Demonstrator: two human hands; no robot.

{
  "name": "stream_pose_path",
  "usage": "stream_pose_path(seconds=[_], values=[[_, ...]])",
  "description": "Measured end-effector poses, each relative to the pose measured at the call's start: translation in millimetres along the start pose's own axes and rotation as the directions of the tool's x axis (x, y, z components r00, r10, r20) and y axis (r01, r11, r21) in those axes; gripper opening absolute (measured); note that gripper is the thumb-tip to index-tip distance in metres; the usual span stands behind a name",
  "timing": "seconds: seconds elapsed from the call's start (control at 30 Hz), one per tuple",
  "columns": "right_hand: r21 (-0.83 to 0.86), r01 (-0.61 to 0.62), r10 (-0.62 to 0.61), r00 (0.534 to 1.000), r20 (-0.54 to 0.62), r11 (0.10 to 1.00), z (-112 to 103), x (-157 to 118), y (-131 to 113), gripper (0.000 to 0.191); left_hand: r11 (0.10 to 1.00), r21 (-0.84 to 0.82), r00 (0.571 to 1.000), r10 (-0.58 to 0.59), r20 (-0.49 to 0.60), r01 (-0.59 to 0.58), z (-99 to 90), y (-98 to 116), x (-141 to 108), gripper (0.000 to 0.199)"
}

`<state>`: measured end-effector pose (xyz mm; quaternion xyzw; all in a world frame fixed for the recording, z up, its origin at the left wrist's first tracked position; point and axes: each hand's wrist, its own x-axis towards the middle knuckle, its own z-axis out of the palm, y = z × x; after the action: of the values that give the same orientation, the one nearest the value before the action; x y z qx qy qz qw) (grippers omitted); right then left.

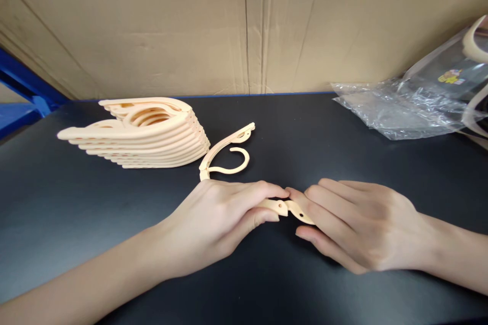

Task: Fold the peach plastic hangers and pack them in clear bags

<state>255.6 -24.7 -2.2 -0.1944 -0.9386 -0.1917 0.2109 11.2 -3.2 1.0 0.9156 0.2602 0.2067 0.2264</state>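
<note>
Left hand (224, 218) pinches a cream hanger piece (273, 206); right hand (358, 223) holds a second piece (299, 212) (stacked hangers (163, 139) behind).

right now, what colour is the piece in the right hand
Pale peach; the piece shows best in the head view, the only one here.

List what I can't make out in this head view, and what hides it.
All in the head view:
1. Lower end of the hooked hanger part: hidden behind the left hand.
2. Rest of the first cream piece: covered by the left hand.
3. Rest of the second cream piece: covered by the right hand.
4. Cream curved item: cut off by the right edge.
5. Printed motif: too small to read.
</note>
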Motion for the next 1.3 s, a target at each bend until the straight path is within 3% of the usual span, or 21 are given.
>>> stream_pose_path(seconds=[0.33, 0.57, 0.8, 1.3], values=[[0.047, -0.03, 0.03, 1.0, 0.003, 0.998, 2.5, 2.9, -0.2, 0.023, 1.0, 0.013, 1.0, -0.004, 0.009, 0.004, 1.3, 0.2, 1.3, 0.021], [0.285, -0.176, 0.125, 0.974, 0.188, 0.942, 1.8, 2.6, 19.6, 0.027, 0.971, 0.24, 0.996, 0.031, -0.084, -0.01, -2.7, -4.5, 1.3, 0.03], [0.338, -0.237, 0.18, 0.965, 0.192, 0.911, -1.8, 0.0, 35.6, 0.012, 0.925, 0.321, 0.978, -0.176, -0.115, 0.204, -1.9, -10.2, -3.3, 0.038], [0.458, -0.311, 0.179, 0.934, 0.309, 0.833, -0.9, -3.0, 38.1, 0.027, 0.895, 0.361, 0.965, -0.229, -0.131, 0.262, -2.3, -7.9, -1.9, 0.049]])
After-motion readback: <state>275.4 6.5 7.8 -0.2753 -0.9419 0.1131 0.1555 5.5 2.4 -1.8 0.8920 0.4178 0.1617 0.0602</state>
